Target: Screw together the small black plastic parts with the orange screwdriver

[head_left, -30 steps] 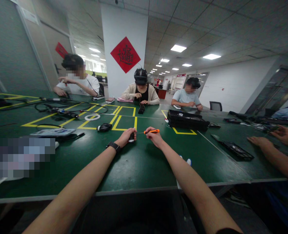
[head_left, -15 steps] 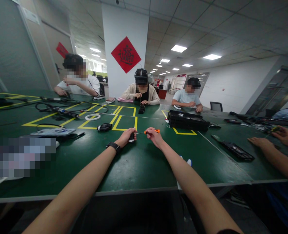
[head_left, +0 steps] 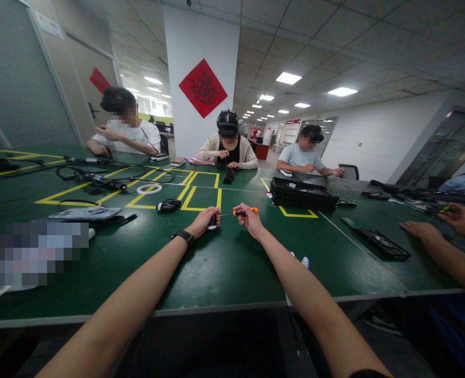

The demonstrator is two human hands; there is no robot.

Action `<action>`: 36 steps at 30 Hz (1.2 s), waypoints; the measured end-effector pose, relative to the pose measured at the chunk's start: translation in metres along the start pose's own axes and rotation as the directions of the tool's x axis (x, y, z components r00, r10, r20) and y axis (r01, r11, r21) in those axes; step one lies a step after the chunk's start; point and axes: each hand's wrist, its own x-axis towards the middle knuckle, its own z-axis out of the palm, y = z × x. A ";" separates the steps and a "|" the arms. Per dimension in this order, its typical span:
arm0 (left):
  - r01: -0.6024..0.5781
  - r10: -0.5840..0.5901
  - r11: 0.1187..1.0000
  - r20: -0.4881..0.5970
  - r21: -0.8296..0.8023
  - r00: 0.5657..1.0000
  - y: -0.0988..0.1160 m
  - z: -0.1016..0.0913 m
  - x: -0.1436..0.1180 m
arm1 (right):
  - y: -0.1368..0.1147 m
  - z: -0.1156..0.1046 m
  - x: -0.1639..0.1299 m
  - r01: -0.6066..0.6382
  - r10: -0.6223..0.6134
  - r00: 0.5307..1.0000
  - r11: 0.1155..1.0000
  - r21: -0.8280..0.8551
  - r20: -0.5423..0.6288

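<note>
My left hand [head_left: 204,222] is closed around a small black cylindrical part with a white band [head_left: 212,224], resting on or just over the green table. An orange-and-black screwdriver [head_left: 251,211] is in my right hand [head_left: 251,222], its handle between the fingers. The thin shaft points left, and its tip meets the side of the black part near my left fingertips. Exactly what the tip touches is hidden by the fingers. Beyond my left hand lies another black cylindrical piece [head_left: 169,205].
A long black housing [head_left: 303,195] stands right of centre. Nearer right lies a flat black part [head_left: 382,242]. White cable ring [head_left: 149,189] and black cables [head_left: 98,178] lie left, behind a tablet-like panel [head_left: 84,212]. A co-worker's hands [head_left: 425,231] work at the right; others sit opposite.
The screwdriver handle has turned slightly in my right hand, whose fingers have loosened and shifted. My left hand stays put. Across the table, one person's hand has moved out to the right.
</note>
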 end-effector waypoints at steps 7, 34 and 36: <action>0.003 -0.003 1.000 -0.005 0.003 1.000 0.000 0.000 -0.001 | 0.001 -0.002 0.000 0.009 -0.009 1.000 1.000 0.008 -0.010; 0.005 -0.005 1.000 0.002 -0.010 1.000 0.003 0.002 -0.002 | -0.006 0.005 -0.006 0.058 -0.052 0.997 0.994 -0.096 0.061; 0.004 -0.004 1.000 0.001 -0.011 1.000 0.003 0.002 -0.002 | -0.005 0.005 -0.005 0.053 -0.050 0.998 0.994 -0.097 0.038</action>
